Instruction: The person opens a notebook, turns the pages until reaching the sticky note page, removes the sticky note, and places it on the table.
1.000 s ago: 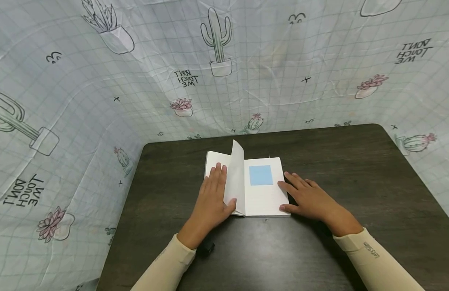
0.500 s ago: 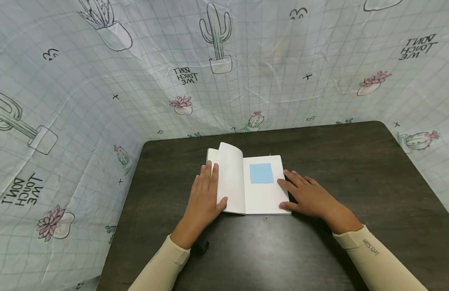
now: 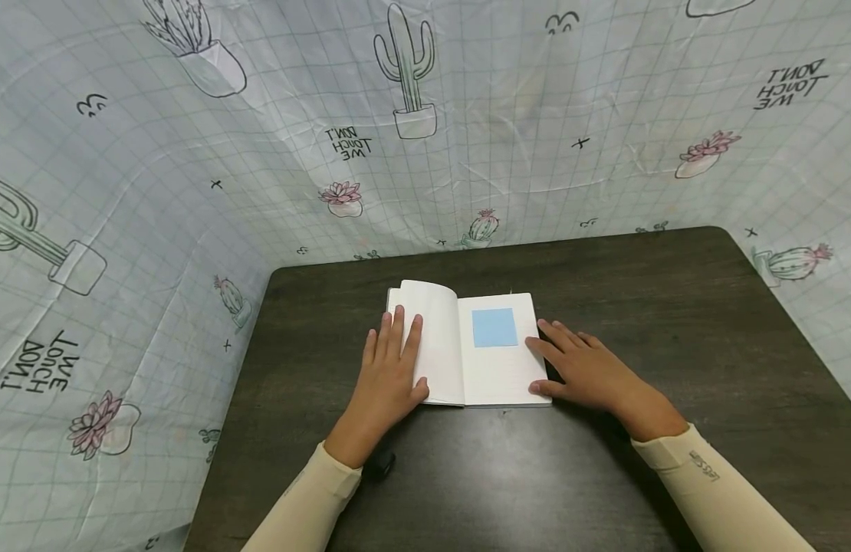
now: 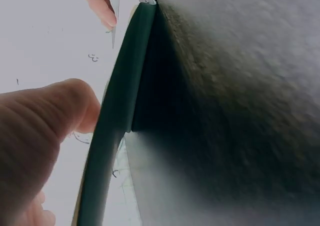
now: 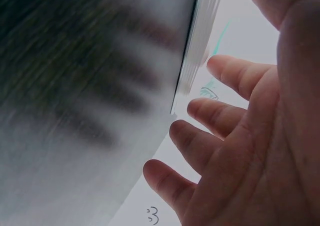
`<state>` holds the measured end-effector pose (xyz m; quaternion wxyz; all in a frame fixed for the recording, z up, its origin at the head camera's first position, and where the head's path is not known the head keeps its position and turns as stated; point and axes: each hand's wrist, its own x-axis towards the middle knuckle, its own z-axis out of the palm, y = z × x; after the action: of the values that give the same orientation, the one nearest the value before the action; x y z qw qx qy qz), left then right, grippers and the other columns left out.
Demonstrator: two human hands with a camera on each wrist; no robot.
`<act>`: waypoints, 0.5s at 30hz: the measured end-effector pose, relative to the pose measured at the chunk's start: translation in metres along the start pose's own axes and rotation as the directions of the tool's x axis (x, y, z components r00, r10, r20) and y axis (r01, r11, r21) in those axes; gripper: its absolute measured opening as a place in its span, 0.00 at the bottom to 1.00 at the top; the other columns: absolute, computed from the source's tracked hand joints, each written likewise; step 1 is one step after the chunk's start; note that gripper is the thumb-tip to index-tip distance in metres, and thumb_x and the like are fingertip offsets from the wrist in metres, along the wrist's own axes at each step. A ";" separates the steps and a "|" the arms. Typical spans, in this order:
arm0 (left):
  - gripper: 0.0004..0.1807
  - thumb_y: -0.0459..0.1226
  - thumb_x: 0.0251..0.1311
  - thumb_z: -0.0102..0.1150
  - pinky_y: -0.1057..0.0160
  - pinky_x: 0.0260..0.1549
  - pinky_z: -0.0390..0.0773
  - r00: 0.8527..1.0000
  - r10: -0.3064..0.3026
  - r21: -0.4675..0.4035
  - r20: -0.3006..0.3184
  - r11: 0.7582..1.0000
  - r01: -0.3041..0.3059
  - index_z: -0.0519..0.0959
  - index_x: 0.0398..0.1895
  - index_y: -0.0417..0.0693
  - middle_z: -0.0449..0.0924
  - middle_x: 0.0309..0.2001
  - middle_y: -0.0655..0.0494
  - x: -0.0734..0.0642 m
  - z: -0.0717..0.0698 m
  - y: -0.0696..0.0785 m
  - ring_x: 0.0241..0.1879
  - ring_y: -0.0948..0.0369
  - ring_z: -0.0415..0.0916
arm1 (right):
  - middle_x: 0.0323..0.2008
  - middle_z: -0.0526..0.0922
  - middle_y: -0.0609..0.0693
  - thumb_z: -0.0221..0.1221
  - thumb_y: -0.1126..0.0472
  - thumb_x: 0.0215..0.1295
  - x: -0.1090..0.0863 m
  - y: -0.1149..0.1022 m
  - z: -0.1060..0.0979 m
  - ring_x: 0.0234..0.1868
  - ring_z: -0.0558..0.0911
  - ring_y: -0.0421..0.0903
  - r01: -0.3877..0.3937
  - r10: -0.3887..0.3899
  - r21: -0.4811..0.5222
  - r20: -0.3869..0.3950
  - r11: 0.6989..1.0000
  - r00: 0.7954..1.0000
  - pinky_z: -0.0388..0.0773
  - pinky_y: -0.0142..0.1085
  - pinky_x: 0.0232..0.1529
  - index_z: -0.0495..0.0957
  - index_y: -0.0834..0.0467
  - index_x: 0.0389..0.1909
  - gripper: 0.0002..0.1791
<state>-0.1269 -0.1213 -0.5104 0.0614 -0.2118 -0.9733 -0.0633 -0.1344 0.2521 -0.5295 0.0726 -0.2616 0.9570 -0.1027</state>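
Note:
An open notebook [image 3: 501, 376] with white pages lies on the dark wooden table. On its right page, near the top, is a light blue square sticky note [image 3: 494, 328]. My left hand [image 3: 387, 372] lies with straight fingers over the left page [image 3: 439, 345], whose top edge curls up slightly. In the left wrist view the thumb rests at the edge of the notebook's dark green cover [image 4: 115, 96]. My right hand [image 3: 584, 372] is spread at the right edge, thumb and index fingertip on the right page. The right wrist view shows its fingers stretched beside the page block [image 5: 192, 51].
A small black object [image 3: 380, 465] sits by the left wrist. Around the table [image 3: 646, 291] hangs a pale gridded cloth [image 3: 522, 115] printed with cacti, close behind the far edge and along both sides.
A page that stood upright at the spine has turned over to the left and now lies nearly flat. The left hand moved left with it, then onto it. The right hand stayed put.

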 end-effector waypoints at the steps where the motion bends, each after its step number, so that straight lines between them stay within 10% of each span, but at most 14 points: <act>1: 0.57 0.46 0.65 0.70 0.33 0.80 0.50 1.000 0.007 0.006 0.003 1.000 -0.007 0.45 0.90 0.49 0.35 0.89 0.41 0.001 0.000 0.001 0.88 0.42 0.37 | 0.84 0.59 0.65 0.64 0.32 0.73 0.000 0.000 0.000 0.82 0.62 0.68 0.003 -0.003 -0.002 -0.004 1.000 1.000 0.65 0.69 0.72 0.65 0.54 0.83 0.48; 15: 0.46 0.47 0.78 0.55 0.37 0.83 0.41 0.983 0.132 0.134 0.127 0.980 -0.148 0.44 0.91 0.53 0.33 0.90 0.44 0.018 0.007 0.029 0.88 0.46 0.33 | 0.83 0.60 0.65 0.65 0.33 0.72 -0.001 -0.003 0.000 0.81 0.64 0.68 0.003 -0.003 -0.008 -0.014 1.000 1.000 0.67 0.69 0.72 0.67 0.55 0.83 0.47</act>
<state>-0.1318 -0.0868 -0.5115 0.0232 -0.2783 -0.9599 0.0235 -0.1322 0.2494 -0.5290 0.0646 -0.2624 0.9575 -0.1007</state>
